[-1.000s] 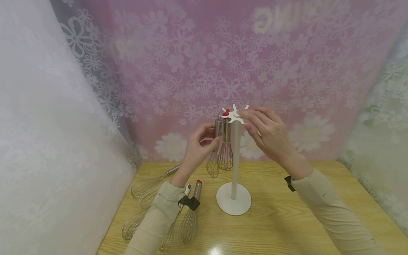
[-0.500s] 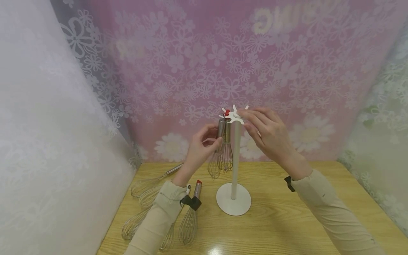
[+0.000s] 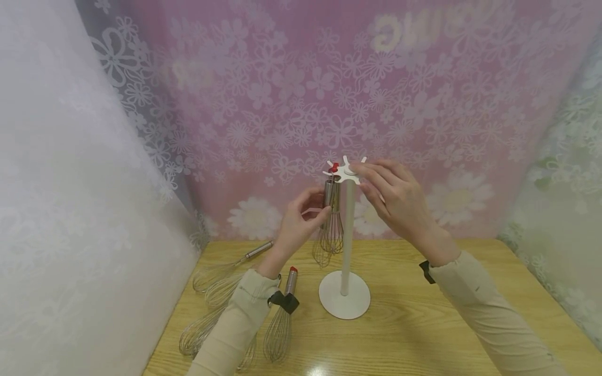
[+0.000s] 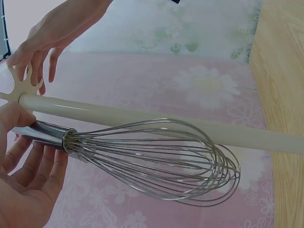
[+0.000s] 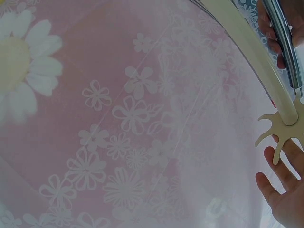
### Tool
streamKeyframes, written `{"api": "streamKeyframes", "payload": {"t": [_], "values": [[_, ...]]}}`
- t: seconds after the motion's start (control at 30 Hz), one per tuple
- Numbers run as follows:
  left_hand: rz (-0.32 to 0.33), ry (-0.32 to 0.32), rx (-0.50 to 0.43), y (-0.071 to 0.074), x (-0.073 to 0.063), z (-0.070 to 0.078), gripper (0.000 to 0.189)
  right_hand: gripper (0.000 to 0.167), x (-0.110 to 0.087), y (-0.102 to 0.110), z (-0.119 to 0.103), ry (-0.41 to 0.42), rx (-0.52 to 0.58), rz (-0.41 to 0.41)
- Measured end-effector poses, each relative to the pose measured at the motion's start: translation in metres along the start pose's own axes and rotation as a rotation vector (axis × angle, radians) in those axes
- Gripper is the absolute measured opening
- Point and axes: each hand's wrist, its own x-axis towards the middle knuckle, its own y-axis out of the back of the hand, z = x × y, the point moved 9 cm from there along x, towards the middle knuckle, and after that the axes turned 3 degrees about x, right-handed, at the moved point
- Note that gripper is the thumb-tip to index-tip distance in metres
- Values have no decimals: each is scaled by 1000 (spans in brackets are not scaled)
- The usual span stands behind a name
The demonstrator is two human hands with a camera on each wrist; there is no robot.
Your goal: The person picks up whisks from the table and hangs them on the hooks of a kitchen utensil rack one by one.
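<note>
On the pink floral backdrop [image 3: 282, 99], you have pale lettering [image 3: 432, 26] above and right of the white utensil stand [image 3: 348, 235]: apparently "G", remainder illegible. Smaller lettering [image 3: 194, 73], above-left, unreadable.

The whisk [image 4: 69, 139] is shiny silver, the stand [image 3: 348, 235] creamy white. Red tips [image 3: 334, 167] show beneath its top, and a second silver whisk [image 3: 291, 282] ends in red. Yellowish wood grain patterns the surface [image 3: 400, 308]. White flowers and yellow-centred daisies print the pink-purple backdrop [image 3: 282, 78]. Sleeves [image 3: 489, 303] are beige, straps [image 3: 284, 301] black.
</note>
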Motion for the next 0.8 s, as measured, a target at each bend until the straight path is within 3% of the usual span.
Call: {"api": "streamKeyframes", "payload": {"t": [0.8], "values": [[27, 4, -4, -1, 1, 0, 38, 49, 0, 0, 0, 5, 2, 10]]}}
